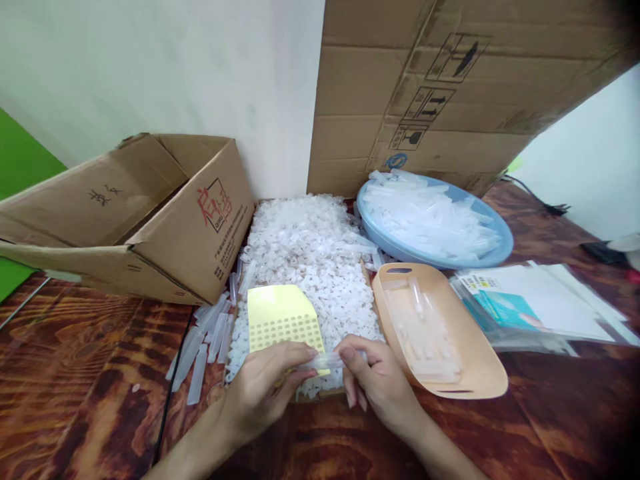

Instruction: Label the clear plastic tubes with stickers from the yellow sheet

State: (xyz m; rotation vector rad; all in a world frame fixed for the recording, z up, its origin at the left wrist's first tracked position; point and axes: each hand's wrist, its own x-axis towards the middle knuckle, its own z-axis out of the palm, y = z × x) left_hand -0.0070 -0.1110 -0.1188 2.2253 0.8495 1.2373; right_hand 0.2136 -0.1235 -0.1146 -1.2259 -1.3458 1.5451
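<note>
Between my hands is a clear plastic tube (327, 361), held level above a heap of small white plastic pieces (345, 303). The fingers of my left hand (265, 383) pinch its left end. My right hand (375, 373) grips the other end between thumb and forefinger, the remaining fingers curled below. Just behind my left fingers, a yellow sheet of small round stickers (283, 313) lies on the heap; its lower part is partly hidden by that hand. Whether a sticker is on the tube, I cannot tell.
An open cardboard box (200, 220) stands at left, with loose clear tubes (199, 373) beside it. To the right are a peach basket (480, 353) holding tubes, a blue basin (435, 257) heaped with more, and flat plastic packets (565, 300). A large carton (360, 100) rises behind.
</note>
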